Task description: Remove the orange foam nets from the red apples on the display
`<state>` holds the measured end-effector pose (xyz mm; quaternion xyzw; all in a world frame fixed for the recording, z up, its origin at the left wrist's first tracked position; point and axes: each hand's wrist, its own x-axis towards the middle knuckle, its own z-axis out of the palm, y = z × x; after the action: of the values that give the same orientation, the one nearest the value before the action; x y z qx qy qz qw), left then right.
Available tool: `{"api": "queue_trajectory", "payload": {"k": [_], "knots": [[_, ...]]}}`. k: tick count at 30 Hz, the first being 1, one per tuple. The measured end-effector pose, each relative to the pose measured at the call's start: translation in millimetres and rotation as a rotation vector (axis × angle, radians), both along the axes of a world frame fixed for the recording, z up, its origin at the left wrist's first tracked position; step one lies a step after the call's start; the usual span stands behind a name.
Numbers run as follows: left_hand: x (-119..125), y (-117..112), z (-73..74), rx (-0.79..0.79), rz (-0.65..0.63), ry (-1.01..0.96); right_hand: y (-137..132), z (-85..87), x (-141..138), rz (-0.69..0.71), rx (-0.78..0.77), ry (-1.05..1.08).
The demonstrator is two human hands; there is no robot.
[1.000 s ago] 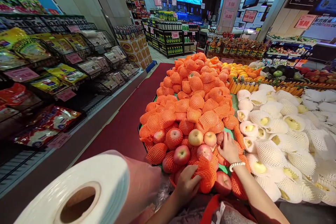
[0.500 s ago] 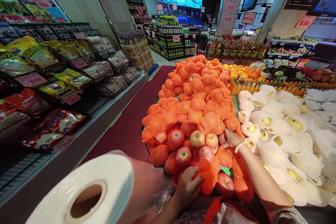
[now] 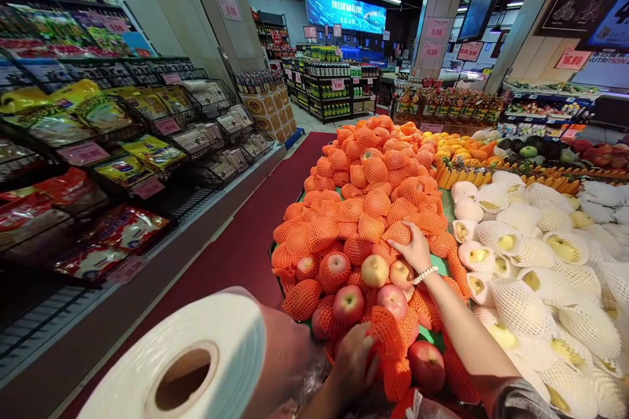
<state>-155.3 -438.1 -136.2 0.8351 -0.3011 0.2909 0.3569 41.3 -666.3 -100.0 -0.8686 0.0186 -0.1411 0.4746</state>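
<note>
A heap of apples in orange foam nets [image 3: 324, 230] fills the stand in front of me. My left hand [image 3: 354, 357] is low at the heap's near edge, closed on an empty-looking orange foam net [image 3: 388, 340]. Farther in, my right hand [image 3: 415, 250], with a beaded band at the wrist, has thumb and fingers apart against a netted apple [image 3: 397, 234]. Bare apples lie between the hands, among them a yellowish apple [image 3: 374, 270] and a pink apple [image 3: 392, 301]. A red apple [image 3: 426, 365] sits at the near right.
A big roll of plastic bags [image 3: 230, 347] stands at the near left. White-netted pears [image 3: 521, 301] cover the stand on the right. Shelves with packaged goods [image 3: 122, 236] line the left, beyond a dark red floor strip [image 3: 230, 236]. Bottles [image 3: 442, 105] stand behind.
My right hand has moved up and left from the bare apples to a netted apple farther back. The left hand keeps the foam net, now slightly lower. The view has shifted a little.
</note>
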Motion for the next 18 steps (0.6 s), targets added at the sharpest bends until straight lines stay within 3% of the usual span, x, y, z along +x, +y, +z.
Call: {"api": "queue_trajectory", "payload": {"k": [8, 14, 18], "knots": [[2.6, -4.1, -5.3, -0.065, -0.023, 0.021, -15.4, -8.2, -24.5, -0.118, 0.350, -0.044], [5.8, -5.7, -0.7, -0.057, -0.092, 0.031, -28.8, 4.3, -41.6, -0.326, 0.296, -0.220], [-0.1, -4.5, -15.7, -0.118, -0.074, 0.007, -23.6, 23.4, -55.8, -0.475, 0.224, -0.395]]}}
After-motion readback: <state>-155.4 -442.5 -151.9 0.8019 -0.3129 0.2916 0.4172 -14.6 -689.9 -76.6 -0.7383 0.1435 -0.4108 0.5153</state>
